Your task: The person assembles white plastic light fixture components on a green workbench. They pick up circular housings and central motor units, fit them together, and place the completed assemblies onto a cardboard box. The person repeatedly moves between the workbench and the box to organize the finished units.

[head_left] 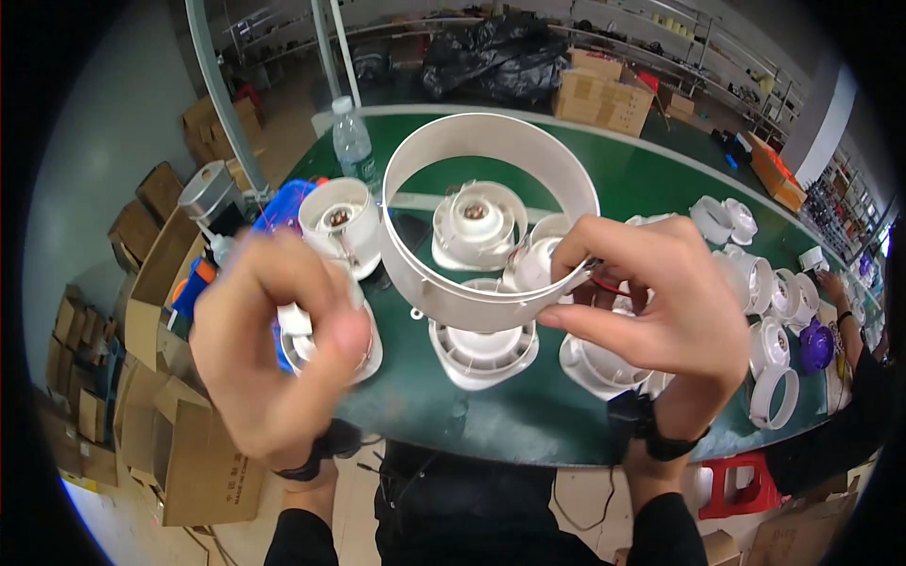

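Observation:
My right hand [661,292] pinches the rim of a wide white plastic ring [462,302], holding it tilted above the table. Dark and red wires show by those fingers. Beside the ring, to its left, my left hand [274,349] is curled with thumb and forefinger close together. It is blurred, and whatever it may pinch cannot be made out. Under the ring stands a white round fan housing [481,363] with slots. Behind it, seen through the ring, is another white housing [477,222] with a copper-coloured centre. A similar white housing [340,222] stands farther left.
On the green table [425,429] a clear bottle [352,137] stands at the back left, near a blue bin [288,203]. More white housings [769,344] and a purple part [816,346] lie at right, near another person's arm [845,316]. Cardboard boxes [203,472] crowd the left; a red stool [741,486] stands lower right.

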A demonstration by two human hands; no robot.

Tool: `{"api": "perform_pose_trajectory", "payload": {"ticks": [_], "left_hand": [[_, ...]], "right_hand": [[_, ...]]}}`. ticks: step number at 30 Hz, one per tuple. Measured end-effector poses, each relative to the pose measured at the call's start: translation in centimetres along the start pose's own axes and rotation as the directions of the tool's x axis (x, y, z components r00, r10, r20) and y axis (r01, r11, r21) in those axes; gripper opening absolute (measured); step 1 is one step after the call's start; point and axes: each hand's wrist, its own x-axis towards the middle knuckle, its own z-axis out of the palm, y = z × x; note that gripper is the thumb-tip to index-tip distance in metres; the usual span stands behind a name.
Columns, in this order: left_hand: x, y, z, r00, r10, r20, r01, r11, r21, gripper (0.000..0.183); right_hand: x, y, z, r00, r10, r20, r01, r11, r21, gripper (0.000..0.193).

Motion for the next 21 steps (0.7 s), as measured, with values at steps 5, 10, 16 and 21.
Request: {"api": "perform_pose_trajectory", "payload": {"ticks": [5, 10, 16, 21], "left_hand": [[7.6, -1.3, 4.3, 0.993, -0.111, -0.029, 0.112, 0.993, 0.048, 0.047], [9.5, -4.9, 5.9, 0.985, -0.073, 0.154, 0.074, 0.997, 0.001, 0.075], [11.1, -8.1, 7.7, 0.951, -0.139, 0.276, 0.148, 0.989, -0.014, 0.108], [12.3, -9.7, 7.5, 0.922, -0.149, 0.357, 0.202, 0.973, -0.115, 0.111]], "right_hand": [[0.4, 0.6, -1.8, 0.990, 0.109, -0.092, -0.101, 0.991, 0.086, 0.018], [1.0, 2.4, -0.8, 0.937, 0.318, -0.146, -0.269, 0.921, 0.283, 0.016], [1.8, 3.5, -1.5, 0.878, 0.458, -0.136, -0.406, 0.866, 0.293, 0.012], [2.0, 4.3, -0.7, 0.791, 0.590, -0.160, -0.475, 0.758, 0.446, 0.017]]}}
